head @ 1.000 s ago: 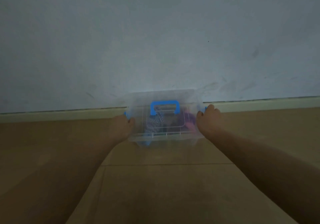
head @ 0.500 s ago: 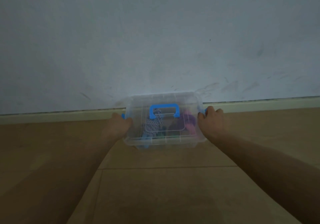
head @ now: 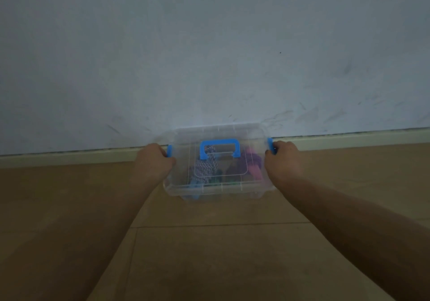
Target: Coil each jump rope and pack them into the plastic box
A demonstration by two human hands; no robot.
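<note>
Jump ropes (head: 207, 168) lie coiled inside the clear plastic box (head: 216, 190), which sits lidded on the wooden floor (head: 209, 254) just in front of the baseboard (head: 69, 157). A blue carry handle (head: 219, 148) lies flat on the lid. The left hand (head: 154, 161) clasps the left blue latch (head: 169, 151); the right hand (head: 285, 158) clasps the right blue latch (head: 270, 144).

Coiled ropes (head: 207, 168) blurred behind the clear box lid (head: 232, 133), both forearms cut by the bottom edge.
</note>
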